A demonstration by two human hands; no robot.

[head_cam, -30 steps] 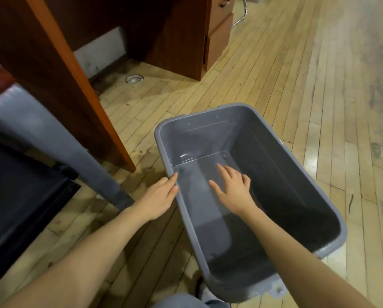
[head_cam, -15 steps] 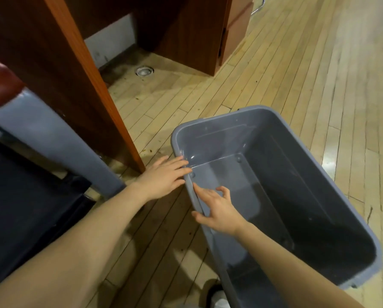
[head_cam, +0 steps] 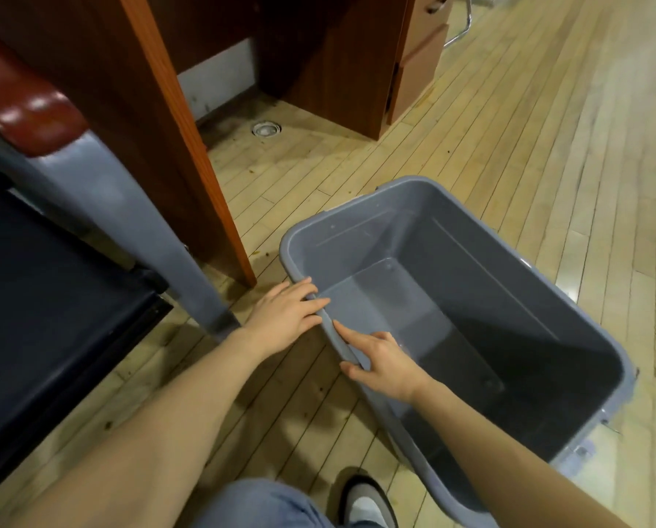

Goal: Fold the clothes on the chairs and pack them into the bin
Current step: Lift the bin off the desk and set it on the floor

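the grey bin point(head_cam: 452, 230) is seen standing empty on the wooden floor point(head_cam: 547, 146), just beside the chair leg point(head_cam: 189, 276). its near long rim is touched by the left hand point(head_cam: 284, 318) with fingers laid straight across, and pinched by the right hand point(head_cam: 383, 365). it is probably best gripped firmly with both hands and slid level toward the chair.

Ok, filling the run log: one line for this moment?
bin: empty, on floor | left hand: on near rim | right hand: gripping rim | clothes: none visible
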